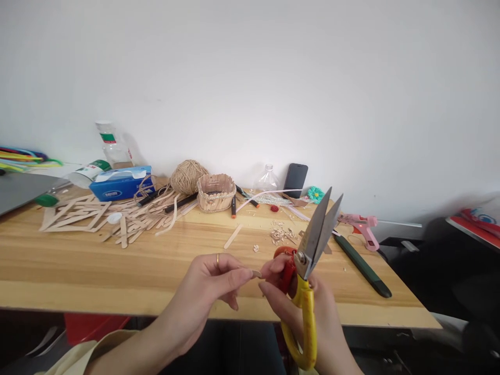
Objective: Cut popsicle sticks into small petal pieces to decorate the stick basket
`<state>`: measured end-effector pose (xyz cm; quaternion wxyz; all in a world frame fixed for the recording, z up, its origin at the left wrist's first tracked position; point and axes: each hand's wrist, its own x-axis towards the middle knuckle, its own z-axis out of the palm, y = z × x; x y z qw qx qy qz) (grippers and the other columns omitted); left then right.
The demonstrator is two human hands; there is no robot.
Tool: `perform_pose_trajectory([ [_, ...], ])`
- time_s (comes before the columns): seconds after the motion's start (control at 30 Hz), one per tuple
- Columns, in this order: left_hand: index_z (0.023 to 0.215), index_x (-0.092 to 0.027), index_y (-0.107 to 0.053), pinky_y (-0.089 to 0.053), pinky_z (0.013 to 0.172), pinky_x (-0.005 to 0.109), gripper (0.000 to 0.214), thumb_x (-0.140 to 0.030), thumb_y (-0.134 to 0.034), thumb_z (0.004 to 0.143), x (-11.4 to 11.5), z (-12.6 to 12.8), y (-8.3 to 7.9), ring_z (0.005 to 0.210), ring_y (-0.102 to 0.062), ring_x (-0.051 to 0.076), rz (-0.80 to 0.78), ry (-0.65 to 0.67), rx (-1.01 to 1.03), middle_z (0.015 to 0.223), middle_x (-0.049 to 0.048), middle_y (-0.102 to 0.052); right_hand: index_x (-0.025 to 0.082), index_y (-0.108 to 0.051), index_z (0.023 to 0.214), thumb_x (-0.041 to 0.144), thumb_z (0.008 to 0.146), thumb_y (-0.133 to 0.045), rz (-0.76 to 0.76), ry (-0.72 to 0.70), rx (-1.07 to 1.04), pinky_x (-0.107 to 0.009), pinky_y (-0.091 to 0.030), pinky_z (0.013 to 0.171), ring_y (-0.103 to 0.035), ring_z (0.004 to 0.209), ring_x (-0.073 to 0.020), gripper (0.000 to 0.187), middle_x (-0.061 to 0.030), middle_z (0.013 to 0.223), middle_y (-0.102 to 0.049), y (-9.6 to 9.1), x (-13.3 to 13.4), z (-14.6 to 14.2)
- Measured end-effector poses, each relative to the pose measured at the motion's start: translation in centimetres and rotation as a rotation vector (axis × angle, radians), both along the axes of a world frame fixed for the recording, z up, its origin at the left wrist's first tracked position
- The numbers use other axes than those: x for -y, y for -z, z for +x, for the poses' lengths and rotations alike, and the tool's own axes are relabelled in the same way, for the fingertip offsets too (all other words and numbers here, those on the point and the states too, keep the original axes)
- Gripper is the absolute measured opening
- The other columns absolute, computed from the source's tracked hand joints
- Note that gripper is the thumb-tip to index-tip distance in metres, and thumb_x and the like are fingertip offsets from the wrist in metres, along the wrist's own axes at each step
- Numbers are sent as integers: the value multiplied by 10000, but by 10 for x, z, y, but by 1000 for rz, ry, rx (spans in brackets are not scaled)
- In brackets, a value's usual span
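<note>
My left hand (219, 281) pinches a small piece of wooden stick (256, 274) between thumb and forefinger, above the front of the table. My right hand (308, 302) is wrapped round a pair of scissors (308, 260) with one red and one yellow handle. The blades point up and away, slightly apart. The right fingertips are close to the free end of the wooden piece; whether they touch it I cannot tell. Behind the hands lie a single craft stick (233, 236) and a heap of cut wooden bits (282, 233).
A stick-covered basket (216, 192), twine ball (188, 176) and blue tissue box (122, 183) stand at the back. Many craft sticks (144, 224) lie left. On the right are a pink glue gun (365, 228), dark green cutter (361, 265) and a phone (296, 179) propped against the wall.
</note>
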<state>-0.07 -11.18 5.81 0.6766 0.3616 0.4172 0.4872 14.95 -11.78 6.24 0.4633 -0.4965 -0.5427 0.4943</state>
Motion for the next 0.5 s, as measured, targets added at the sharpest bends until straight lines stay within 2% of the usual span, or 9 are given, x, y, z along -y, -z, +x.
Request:
perform_pose_trajectory([
  [0.17, 542, -147, -661, -407, 472, 203, 203, -318, -752, 604, 0, 2, 2, 496, -429, 87, -6, 45, -36, 503, -24, -512, 213, -496, 725, 353, 700, -690, 31, -7, -25, -250, -437, 518, -517, 589, -137, 241, 9, 664, -568, 0, -3, 2],
  [0.37, 671, -163, -690, -420, 560, 210, 75, -231, -694, 640, -3, -6, -3, 651, -493, 122, 51, 274, -238, 682, 1, -607, 196, -501, 699, 301, 655, -708, -18, -49, 16, -247, -433, 513, -519, 548, -124, 237, 20, 626, -557, -13, -7, 6],
  [0.5, 750, -165, -661, -427, 590, 220, 131, -251, -691, 657, -8, -12, -9, 708, -531, 135, 78, 213, -235, 750, 6, -621, 199, -492, 662, 293, 625, -701, -71, -93, 26, -233, -386, 481, -464, 503, -105, 232, 43, 578, -515, -14, -10, 6],
])
